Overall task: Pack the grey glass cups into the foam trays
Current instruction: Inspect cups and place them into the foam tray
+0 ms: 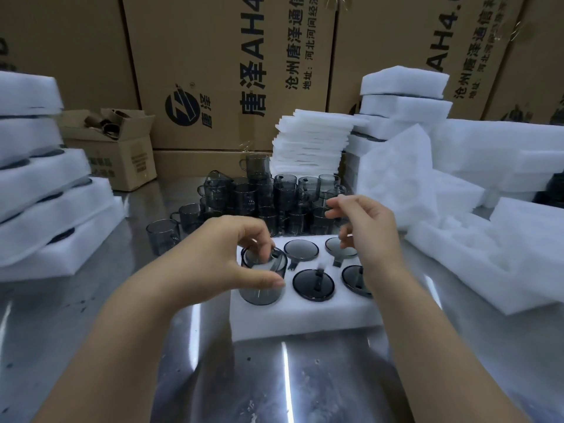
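A white foam tray [305,319] lies on the steel table in front of me, with grey glass cups set upside down in several of its round holes [313,284]. My left hand [225,257] grips a grey glass cup [262,279] by its rim, tilted over the tray's front-left hole. My right hand [363,227] hovers above the tray's right side, fingers loosely curled and holding nothing. Behind the tray stands a stacked cluster of loose grey glass cups [268,199].
Stacked filled foam trays [39,190] rise at the left. A pile of thin foam sheets [311,141] and more foam trays [476,215] fill the back and right. Large cardboard boxes [232,71] wall off the back, with a small open carton [119,151] at back left.
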